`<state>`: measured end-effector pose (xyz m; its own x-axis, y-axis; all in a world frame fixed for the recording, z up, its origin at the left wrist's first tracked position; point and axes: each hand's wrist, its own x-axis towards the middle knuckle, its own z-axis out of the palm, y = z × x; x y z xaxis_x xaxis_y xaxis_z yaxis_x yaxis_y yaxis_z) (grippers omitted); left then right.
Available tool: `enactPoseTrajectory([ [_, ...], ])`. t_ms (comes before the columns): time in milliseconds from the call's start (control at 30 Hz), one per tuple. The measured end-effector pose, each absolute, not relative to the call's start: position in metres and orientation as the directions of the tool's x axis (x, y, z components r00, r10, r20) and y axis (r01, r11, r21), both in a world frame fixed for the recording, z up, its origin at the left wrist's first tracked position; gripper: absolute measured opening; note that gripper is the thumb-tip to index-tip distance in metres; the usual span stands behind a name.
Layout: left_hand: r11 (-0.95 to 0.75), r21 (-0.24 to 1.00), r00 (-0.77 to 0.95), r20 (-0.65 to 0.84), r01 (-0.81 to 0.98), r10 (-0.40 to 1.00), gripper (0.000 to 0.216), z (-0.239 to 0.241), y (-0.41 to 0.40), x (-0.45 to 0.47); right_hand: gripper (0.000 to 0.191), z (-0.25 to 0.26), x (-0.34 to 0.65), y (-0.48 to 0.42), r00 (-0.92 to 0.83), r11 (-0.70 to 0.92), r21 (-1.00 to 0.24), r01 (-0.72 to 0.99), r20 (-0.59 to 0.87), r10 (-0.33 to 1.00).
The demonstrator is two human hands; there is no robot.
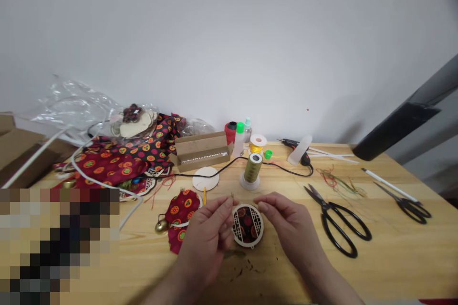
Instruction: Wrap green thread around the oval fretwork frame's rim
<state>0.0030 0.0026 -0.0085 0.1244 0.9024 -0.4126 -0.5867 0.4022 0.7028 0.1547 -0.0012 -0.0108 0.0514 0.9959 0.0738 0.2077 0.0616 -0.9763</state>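
Note:
A round wooden lattice ornament with red patterned fabric behind it sits between my two hands near the table's front edge. My left hand is curled, its fingers pinching a thin thread or needle just left of the ornament. My right hand is also curled, its fingertips touching the ornament's right rim. A red patterned fabric piece with a small brass bell lies just left of my left hand. A spool of gold-green thread stands behind the ornament.
Black scissors lie to the right, a second pair farther right. A plain wooden disc, an open cardboard box, small bottles, a glue gun and heaped red fabric crowd the back of the wooden table.

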Motion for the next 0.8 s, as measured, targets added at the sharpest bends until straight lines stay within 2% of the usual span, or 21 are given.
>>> enactPoseTrajectory([
  [167, 0.403, 0.694, 0.137, -0.407, -0.597, 0.903, 0.022, -0.005, 0.003, 0.003, 0.012, -0.018, 0.150, -0.004, 0.061, 0.058, -0.990, 0.127, 0.066, 0.996],
  [333, 0.413, 0.686, 0.155, -0.407, -0.599, 0.900, 0.022, -0.006, 0.003, 0.002, 0.020, -0.020, 0.148, -0.002, 0.051, 0.006, -1.000, 0.024, 0.007, 0.999],
  [500, 0.416, 0.680, 0.177, -0.394, -0.604, 0.902, 0.020, -0.009, 0.001, 0.001, 0.014, -0.020, 0.145, 0.000, 0.015, -0.021, -0.999, 0.042, -0.021, 1.000],
  [600, 0.426, 0.674, 0.189, -0.398, -0.603, 0.898, 0.020, -0.009, 0.001, 0.001, 0.007, -0.019, 0.143, 0.000, 0.026, 0.037, -0.992, 0.117, 0.040, 0.999],
  [800, 0.425, 0.719, 0.169, -0.402, -0.551, 0.900, 0.020, -0.012, 0.001, 0.001, 0.014, -0.009, 0.146, -0.001, -0.018, 0.284, -0.898, 0.337, 0.296, 0.955],
])
